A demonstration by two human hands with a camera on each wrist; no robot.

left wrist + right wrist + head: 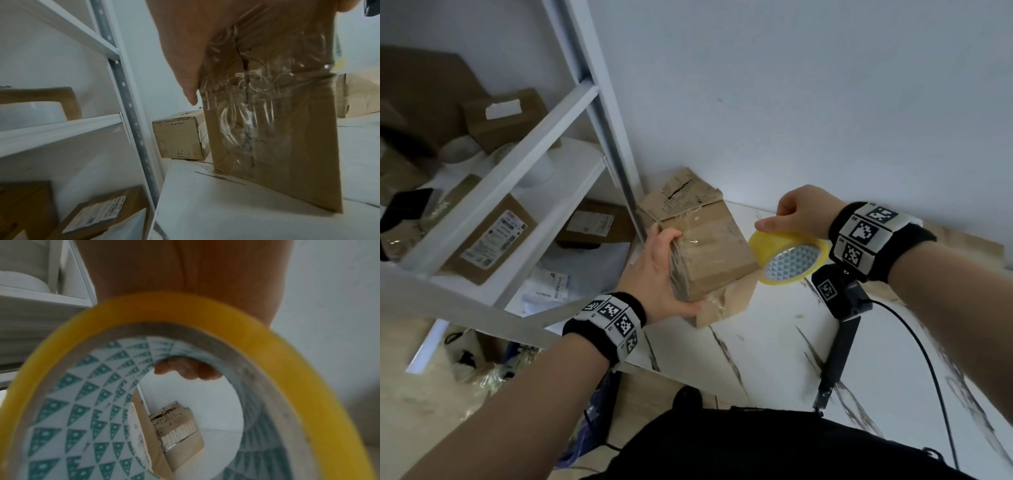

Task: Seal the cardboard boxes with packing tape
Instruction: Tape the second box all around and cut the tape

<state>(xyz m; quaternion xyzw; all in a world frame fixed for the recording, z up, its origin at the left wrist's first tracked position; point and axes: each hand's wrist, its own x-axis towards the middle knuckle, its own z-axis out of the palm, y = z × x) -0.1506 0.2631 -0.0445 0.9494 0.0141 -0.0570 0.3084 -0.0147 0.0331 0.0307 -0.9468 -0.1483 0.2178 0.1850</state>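
Observation:
A brown cardboard box [714,255] wrapped in shiny clear tape stands on the white table [767,346]. My left hand [659,270] grips its left side, thumb at the near corner and fingers curled over the top edge. In the left wrist view the taped box [273,129] fills the right, its bottom edge on the table. My right hand [796,214] holds a yellow roll of packing tape [789,257] just right of the box, thumb on the outer rim. The right wrist view looks through the roll [267,353], with fingertips [185,369] hooked inside the core.
A second worn box [681,195] stands behind the held one against the wall. A white metal shelf rack [517,164] with several labelled parcels stands left of the table. A black camera mount [840,308] and cable lie on the table at the right.

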